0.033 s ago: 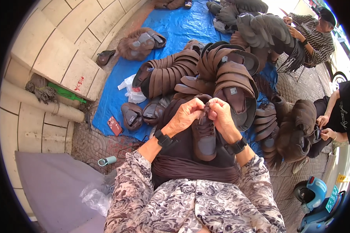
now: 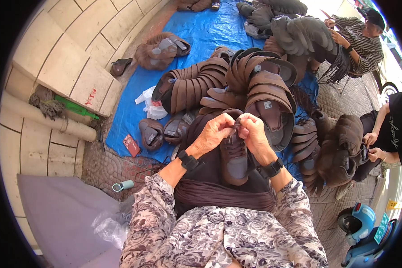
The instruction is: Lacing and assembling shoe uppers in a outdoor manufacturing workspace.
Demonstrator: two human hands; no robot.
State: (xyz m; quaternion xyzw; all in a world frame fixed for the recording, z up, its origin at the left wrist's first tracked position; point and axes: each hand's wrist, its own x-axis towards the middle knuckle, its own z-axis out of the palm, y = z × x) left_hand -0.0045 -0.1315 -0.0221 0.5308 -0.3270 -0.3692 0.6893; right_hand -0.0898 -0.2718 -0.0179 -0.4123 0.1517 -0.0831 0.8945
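The left hand (image 2: 213, 135) and right hand (image 2: 256, 136) meet, fingertips pinching a dark lace (image 2: 233, 130). Directly below the hands, a brown shoe (image 2: 235, 161) points its toe toward the wearer's body. A lace bundle (image 2: 223, 195) lies across the lap, nearer the body than the shoe. Beyond the hands, nested brown shoe parts (image 2: 200, 84) rest on a blue tarp (image 2: 198, 27). Left of the left hand lies a phone (image 2: 131, 145); a co-worker (image 2: 393, 129) sits to the right of the right hand.

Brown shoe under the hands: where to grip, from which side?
Likely across its rounded toe, from the picture's lower side: the brown shoe points its toe that way, while the left hand and right hand crowd the laces farther up.
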